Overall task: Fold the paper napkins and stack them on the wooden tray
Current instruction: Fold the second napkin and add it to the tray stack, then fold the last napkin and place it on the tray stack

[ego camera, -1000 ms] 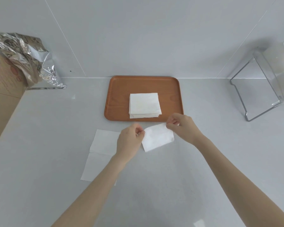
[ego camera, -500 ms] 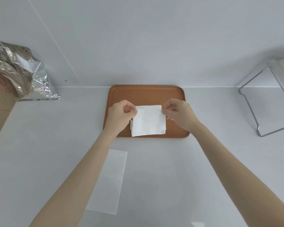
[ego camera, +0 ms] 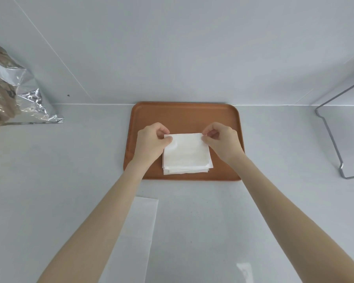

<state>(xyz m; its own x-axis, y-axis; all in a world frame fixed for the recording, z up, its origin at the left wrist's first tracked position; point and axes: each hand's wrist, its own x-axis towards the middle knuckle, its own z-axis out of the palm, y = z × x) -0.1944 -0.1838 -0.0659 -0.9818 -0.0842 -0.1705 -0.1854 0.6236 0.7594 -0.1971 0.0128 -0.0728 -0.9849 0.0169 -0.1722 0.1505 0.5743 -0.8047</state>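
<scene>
The wooden tray [ego camera: 184, 113] lies against the back wall. On it sits a stack of folded white napkins [ego camera: 185, 170], whose lower edges show. A folded napkin [ego camera: 186, 152] lies on top of that stack. My left hand [ego camera: 151, 141] pinches its far left corner and my right hand [ego camera: 223, 139] pinches its far right corner. An unfolded napkin [ego camera: 139, 227] lies flat on the counter in front of the tray, partly hidden under my left forearm.
A crumpled silver foil bag [ego camera: 23, 97] and a cardboard box stand at the far left. A clear acrylic stand with a metal edge [ego camera: 333, 144] sits at the right. The grey counter meets the wall just behind the tray.
Both hands carried the folded napkin from the counter in front of the tray forward over the tray and lowered it onto the stack. The view shifted closer to the tray.
</scene>
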